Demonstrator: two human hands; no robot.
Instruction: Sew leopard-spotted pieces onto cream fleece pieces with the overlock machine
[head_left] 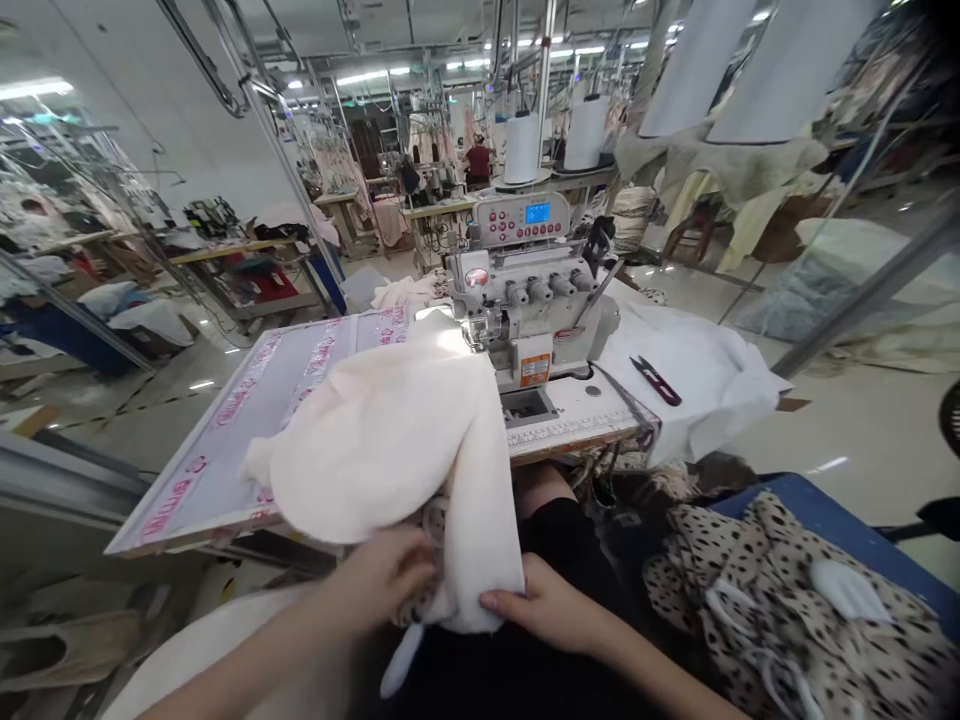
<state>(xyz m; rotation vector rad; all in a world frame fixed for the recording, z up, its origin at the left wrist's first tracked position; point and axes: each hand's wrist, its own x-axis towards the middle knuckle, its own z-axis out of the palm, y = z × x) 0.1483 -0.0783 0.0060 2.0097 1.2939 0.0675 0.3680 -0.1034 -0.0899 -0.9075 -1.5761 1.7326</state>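
At the counter's front edge: cream cloth [375, 430] spreads from beside the needle area of the sewing machine [525, 290], over the left part of the counter [255, 400], and hangs in folds toward the person's lap
Right hand [555, 605]: grip pinches the lower right corner of the cloth, thumb on top, other fingers mostly hidden
Left hand [394, 575]: blurred, fingers curled beside the hanging folds and a spotted piece [420, 603]; cannot tell whether this grip has closed on either
Cloth handling: looks light, soft and limp, likely to bunch or slide rather than break
Where to hold: probably best by its free edges, one pinch near each lower corner, with only a gentle pull against stretching
Snips [655, 382]: lying on white cloth [709, 345] right of the machine
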